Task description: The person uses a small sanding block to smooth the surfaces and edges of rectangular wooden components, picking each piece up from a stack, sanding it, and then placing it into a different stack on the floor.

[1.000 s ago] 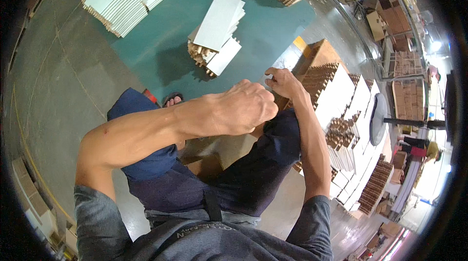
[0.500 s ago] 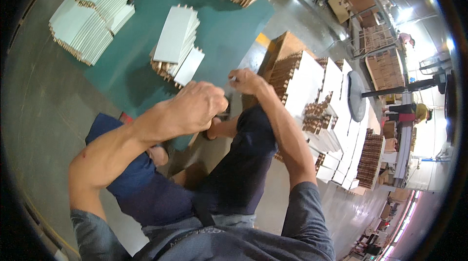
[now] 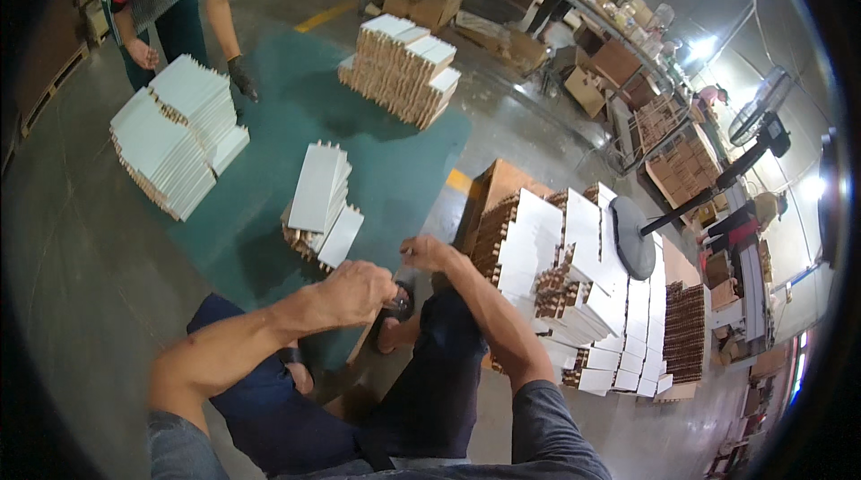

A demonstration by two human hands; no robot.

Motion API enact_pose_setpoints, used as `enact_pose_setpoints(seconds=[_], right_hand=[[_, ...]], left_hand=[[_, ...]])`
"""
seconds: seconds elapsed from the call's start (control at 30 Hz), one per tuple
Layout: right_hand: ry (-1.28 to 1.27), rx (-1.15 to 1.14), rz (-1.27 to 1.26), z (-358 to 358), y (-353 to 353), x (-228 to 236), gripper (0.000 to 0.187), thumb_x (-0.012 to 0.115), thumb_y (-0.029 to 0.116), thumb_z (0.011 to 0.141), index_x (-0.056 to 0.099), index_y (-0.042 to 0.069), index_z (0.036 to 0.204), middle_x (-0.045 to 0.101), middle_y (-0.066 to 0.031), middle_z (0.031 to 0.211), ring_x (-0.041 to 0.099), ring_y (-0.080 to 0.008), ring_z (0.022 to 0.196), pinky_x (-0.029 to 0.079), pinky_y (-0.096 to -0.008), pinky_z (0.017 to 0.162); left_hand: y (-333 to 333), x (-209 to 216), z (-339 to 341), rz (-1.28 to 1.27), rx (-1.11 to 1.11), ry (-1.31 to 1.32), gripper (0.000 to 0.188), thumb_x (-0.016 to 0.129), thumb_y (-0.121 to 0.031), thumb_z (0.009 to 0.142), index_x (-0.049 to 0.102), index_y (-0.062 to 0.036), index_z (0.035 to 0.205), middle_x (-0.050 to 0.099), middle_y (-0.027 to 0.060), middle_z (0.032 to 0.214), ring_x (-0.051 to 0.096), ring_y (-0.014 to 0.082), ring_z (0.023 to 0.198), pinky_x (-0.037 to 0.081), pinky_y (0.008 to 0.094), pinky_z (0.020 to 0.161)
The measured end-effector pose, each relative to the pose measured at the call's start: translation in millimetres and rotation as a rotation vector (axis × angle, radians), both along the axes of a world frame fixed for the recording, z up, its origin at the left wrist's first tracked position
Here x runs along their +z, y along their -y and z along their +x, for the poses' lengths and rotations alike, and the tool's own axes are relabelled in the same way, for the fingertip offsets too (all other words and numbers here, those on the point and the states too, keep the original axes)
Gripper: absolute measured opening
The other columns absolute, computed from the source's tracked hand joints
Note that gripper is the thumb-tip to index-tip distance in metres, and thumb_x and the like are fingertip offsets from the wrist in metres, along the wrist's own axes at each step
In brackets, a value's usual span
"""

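Note:
My left hand (image 3: 354, 290) is closed in a fist in front of me, above the near edge of a green mat (image 3: 291, 76). My right hand (image 3: 428, 253) is a little farther and to the right, its fingers pinched together. The two hands are apart. Whatever either one holds, if anything, is hidden or too small to make out. Just beyond my left hand stands a small stack of white panels (image 3: 316, 188) with brown notched ends. A larger white panel stack (image 3: 170, 152) sits at the left of the mat, another panel stack (image 3: 399, 72) at its far side.
Rows of white panels (image 3: 529, 238) stand close to my right arm, with a pedestal fan's base (image 3: 633, 242) on them. A co-worker (image 3: 179, 22) bends over the left stack, a dark glove on one hand. Cardboard boxes (image 3: 421, 0) lie farther back.
The view has tilted up, so everything sits lower and more of the co-worker and the far area shows. My hands keep nearly the same closed pose.

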State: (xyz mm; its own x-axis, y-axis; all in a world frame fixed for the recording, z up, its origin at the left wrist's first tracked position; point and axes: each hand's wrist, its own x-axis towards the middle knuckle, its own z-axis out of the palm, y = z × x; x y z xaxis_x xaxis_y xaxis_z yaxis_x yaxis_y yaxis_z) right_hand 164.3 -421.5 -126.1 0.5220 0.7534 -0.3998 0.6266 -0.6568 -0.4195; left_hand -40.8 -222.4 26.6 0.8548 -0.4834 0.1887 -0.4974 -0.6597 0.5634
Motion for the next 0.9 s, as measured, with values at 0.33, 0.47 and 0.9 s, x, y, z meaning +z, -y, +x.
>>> enact_pose_setpoints(seconds=[0.33, 0.47, 0.9], right_hand=[[0.118, 0.077, -0.091, 6, 30, -50, 0.029, 0.061, 0.025, 0.091, 0.071, 0.011, 0.115, 0.074, -0.0126, 0.112, 0.067, -0.0304, 0.106, 0.053, -0.0427, 0.093], [-0.389, -0.135, 0.039, -25, 1, 38, 0.037, 0.064, 0.019, 0.088, 0.067, -0.001, 0.119, 0.074, -0.0141, 0.093, 0.071, -0.0244, 0.078, 0.059, -0.0359, 0.066], [-0.196, -0.140, -0.236, -9, 14, 20, 0.035, 0.063, 0.025, 0.090, 0.071, 0.005, 0.118, 0.071, -0.0204, 0.116, 0.068, -0.0351, 0.106, 0.054, -0.0426, 0.094]], left_hand=[[-1, -8, -12, 0.001, -0.144, 0.118, 0.005, 0.059, -0.010, 0.087, 0.058, -0.0056, 0.085, 0.053, 0.0127, 0.078, 0.059, 0.0313, 0.076, 0.049, 0.0435, 0.070], [1, 5, -22, 0.054, -0.012, 0.195, 0.005, 0.062, -0.004, 0.086, 0.061, -0.0033, 0.082, 0.056, 0.0152, 0.081, 0.060, 0.0329, 0.080, 0.049, 0.0445, 0.071], [-15, 19, 19, -0.147, 0.004, -0.040, 0.004, 0.068, -0.004, 0.081, 0.066, -0.0001, 0.080, 0.061, 0.0145, 0.079, 0.063, 0.0355, 0.077, 0.049, 0.0461, 0.071]])
